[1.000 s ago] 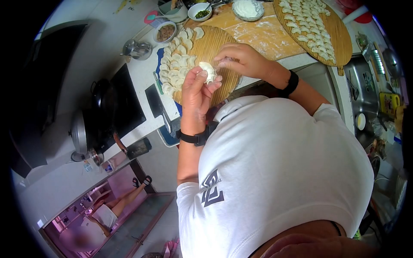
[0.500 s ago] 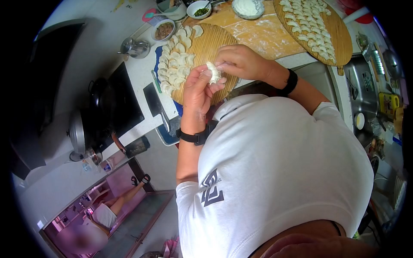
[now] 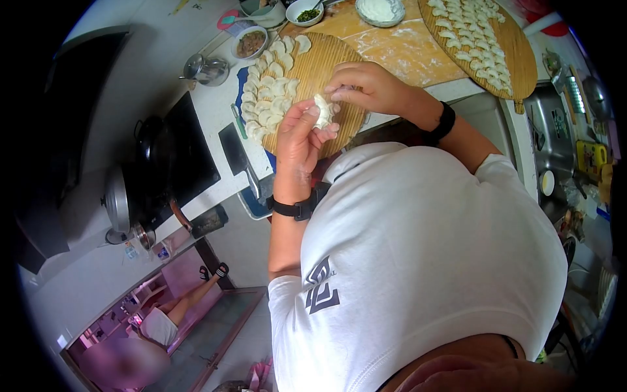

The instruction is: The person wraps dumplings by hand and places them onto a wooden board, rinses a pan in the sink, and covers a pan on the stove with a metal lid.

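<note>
My left hand (image 3: 302, 130) is closed on a pale, crescent-shaped dumpling (image 3: 322, 112), gripping it between thumb and fingers over the round wooden board (image 3: 326, 59). Just above and to the right of the dumpling is my right hand (image 3: 369, 88). Its fingers are bent, with a small gap between thumb and forefinger, and it appears to hold nothing. Rows of flat-lying dumplings (image 3: 269, 98) cover the left part of the round board.
A cleaver (image 3: 235, 153) lies left of the board, near a black cooktop (image 3: 189, 147). Behind are bowls of meat filling (image 3: 250, 44), chopped greens (image 3: 305, 13) and white flour (image 3: 380, 10). A second board (image 3: 522, 65) with dumplings stands right, beside the sink (image 3: 548, 124). Another person (image 3: 160, 326) is beyond the doorway.
My right hand's fingers have drawn slightly away from the dumpling and parted a little. The left hand keeps its hold on the dumpling in nearly the same place.
</note>
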A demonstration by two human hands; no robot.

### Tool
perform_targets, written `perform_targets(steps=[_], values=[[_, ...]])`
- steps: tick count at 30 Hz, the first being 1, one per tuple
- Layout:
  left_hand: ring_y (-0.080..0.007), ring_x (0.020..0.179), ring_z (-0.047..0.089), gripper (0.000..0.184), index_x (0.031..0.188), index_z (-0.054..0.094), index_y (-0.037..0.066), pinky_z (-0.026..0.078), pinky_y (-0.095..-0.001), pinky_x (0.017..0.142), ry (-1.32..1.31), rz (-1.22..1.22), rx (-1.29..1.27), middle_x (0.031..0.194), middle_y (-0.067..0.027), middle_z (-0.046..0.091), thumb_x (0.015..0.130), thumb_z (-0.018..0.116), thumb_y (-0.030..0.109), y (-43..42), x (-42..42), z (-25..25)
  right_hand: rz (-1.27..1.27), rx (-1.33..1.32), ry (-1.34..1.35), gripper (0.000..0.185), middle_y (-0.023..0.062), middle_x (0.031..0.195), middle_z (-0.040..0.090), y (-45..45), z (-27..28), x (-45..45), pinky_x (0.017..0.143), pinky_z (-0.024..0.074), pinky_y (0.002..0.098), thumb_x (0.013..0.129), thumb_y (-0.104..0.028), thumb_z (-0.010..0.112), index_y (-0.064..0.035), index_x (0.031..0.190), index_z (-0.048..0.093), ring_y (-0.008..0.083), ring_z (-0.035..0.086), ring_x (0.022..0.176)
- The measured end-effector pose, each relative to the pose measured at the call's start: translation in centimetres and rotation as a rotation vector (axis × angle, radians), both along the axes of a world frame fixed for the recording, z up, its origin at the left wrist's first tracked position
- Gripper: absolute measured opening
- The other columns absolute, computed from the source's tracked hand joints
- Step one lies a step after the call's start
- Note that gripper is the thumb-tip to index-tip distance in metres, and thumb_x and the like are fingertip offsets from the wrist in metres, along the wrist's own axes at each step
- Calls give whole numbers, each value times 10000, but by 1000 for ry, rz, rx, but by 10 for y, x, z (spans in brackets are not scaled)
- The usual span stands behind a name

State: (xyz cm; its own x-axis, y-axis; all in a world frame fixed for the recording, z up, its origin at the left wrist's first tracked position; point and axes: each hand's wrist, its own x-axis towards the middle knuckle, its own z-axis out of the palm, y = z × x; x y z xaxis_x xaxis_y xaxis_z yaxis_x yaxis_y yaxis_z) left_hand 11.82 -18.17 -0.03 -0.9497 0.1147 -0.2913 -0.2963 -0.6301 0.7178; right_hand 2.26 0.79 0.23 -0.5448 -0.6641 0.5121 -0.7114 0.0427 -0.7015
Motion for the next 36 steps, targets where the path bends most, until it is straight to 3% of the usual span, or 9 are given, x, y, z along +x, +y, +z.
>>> perform_targets(steps=[2,11,15,21,23,27,30,33,36], values=[[-211,696,665,169,1065,553,19,574,-280,598,-9,-17,-43,932,-125,647,924,564,112,0,0,1,55,21,-111,109,109,857,606,-1,3,1,685,488,324,853,-68,622,-9,944,625,254,616,795],[-165,662,636,181,1051,569,7,566,-263,582,-27,-73,-105,908,-110,648,908,595,115,-8,0,-2,128,70,45,75,116,817,571,-8,3,0,637,460,340,839,-63,611,-10,890,596,265,581,728],[-160,658,631,176,1048,568,5,564,-262,580,-28,-78,-107,905,-107,648,911,589,114,-9,-1,-4,90,165,-18,110,107,814,576,-8,8,6,654,470,334,799,-105,604,-24,873,593,268,584,729],[-160,687,636,170,1052,564,12,563,-255,580,-26,-72,-86,918,-112,650,916,581,112,-13,-4,-5,106,110,-120,99,111,838,582,-8,1,3,671,466,328,836,-68,616,-18,919,595,263,582,752],[-157,704,640,173,1055,562,17,561,-250,575,-26,-84,-89,931,-117,652,915,584,116,-14,-5,-4,110,57,-203,169,101,859,611,-8,1,1,672,481,311,861,-146,623,-5,954,614,223,611,756],[-157,721,645,173,1056,566,20,556,-246,564,-22,-109,-87,949,-123,655,915,583,119,-18,-6,-8,93,69,-151,172,102,894,628,-9,0,-3,687,483,303,872,-143,611,-4,973,622,217,620,773],[-128,665,627,137,992,601,44,525,-228,555,-52,-115,-163,901,-80,668,894,610,139,-15,-6,-1,141,52,-204,143,88,857,619,-13,3,-6,693,462,299,875,-125,613,-8,958,616,205,599,775],[-93,653,604,144,982,619,42,521,-220,552,-101,-157,-171,856,-40,654,888,624,152,-21,-5,-4,181,200,-519,143,77,806,621,-14,10,-7,672,446,276,866,-156,635,-16,891,644,150,588,737],[-142,842,640,179,1055,605,37,520,-224,573,-52,-256,-172,952,-59,654,909,589,140,-29,-7,-19,217,159,-575,153,78,781,652,-16,1,-5,644,492,273,872,-136,619,17,884,622,140,641,703]])
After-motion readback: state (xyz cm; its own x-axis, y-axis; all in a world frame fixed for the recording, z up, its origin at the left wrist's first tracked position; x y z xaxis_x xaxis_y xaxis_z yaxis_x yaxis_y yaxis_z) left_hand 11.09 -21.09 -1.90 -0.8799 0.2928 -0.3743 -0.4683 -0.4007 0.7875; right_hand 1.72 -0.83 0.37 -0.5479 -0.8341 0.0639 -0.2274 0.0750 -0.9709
